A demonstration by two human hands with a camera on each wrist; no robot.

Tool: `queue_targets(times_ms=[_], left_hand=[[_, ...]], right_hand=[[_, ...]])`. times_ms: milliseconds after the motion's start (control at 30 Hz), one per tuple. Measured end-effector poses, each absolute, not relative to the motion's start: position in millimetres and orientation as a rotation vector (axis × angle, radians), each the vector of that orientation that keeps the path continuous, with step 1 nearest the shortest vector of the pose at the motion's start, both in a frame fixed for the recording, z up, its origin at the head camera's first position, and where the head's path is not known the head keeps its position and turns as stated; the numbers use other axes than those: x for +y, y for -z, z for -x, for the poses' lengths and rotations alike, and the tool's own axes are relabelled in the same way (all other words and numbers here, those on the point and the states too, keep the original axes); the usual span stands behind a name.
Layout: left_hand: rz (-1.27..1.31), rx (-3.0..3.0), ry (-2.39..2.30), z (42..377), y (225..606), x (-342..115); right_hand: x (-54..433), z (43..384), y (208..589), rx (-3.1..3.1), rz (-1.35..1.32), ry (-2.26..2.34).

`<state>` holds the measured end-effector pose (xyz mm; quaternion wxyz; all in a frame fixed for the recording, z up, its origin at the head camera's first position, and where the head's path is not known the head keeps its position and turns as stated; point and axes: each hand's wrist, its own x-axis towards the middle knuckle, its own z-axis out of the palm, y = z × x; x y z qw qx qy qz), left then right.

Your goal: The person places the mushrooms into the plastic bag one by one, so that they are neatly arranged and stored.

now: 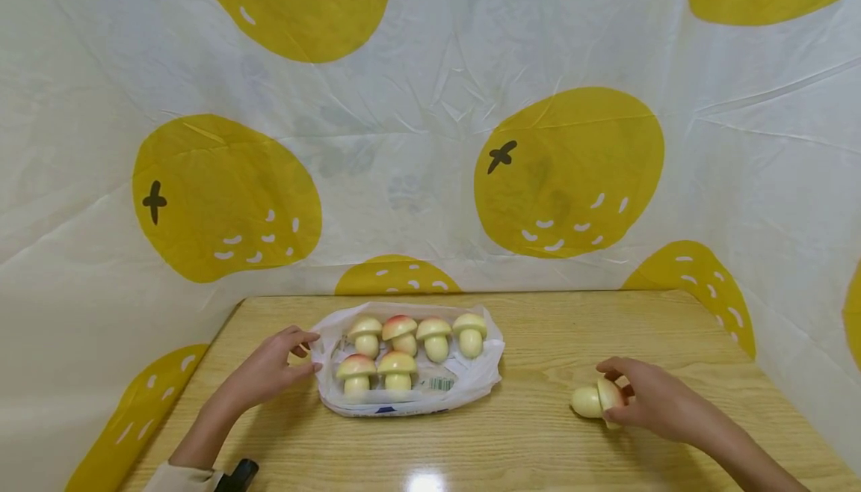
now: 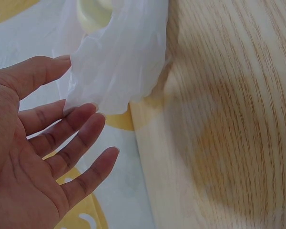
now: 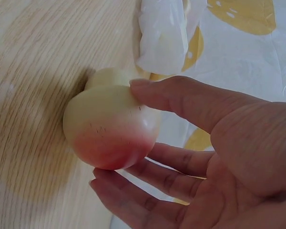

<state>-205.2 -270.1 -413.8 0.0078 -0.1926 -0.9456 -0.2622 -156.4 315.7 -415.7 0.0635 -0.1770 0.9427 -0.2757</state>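
A white plastic bag (image 1: 494,372), spread open in a rounded shape, holds several mushroom-shaped pieces (image 1: 398,366) with pale stems and cream-to-red caps. At its left edge, my left hand (image 1: 272,365) touches the plastic with thumb and fingertips, the thumb apart from the spread fingers (image 2: 81,136). To the right of the bag, my right hand (image 1: 646,395) holds another toy mushroom (image 1: 587,402) by its cap, thumb on one side and fingertips on the other. This mushroom lies on its side close over the table, stem pointing left; its cap (image 3: 109,126) shades from cream to red.
The wooden table (image 1: 538,447) ends at the back against a white cloth (image 1: 403,200) printed with large yellow fruit. The cloth also hangs along both sides. A dark object (image 1: 238,475) sits at the left wrist by the sleeve.
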Motion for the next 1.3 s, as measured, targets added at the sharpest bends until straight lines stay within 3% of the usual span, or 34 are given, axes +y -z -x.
queue_targets(times_ms=[400, 1300], left_hand=[[0.617, -2.945, 0.818, 204.5, 413.6, -269.2], [0.622, -2.934, 0.769, 207.1, 415.6, -269.2]], right_hand=[[317.0, 161.2, 418.8, 2.866, 0.637, 0.764], [304.3, 182.0, 421.1, 2.65, 0.409, 1.027]])
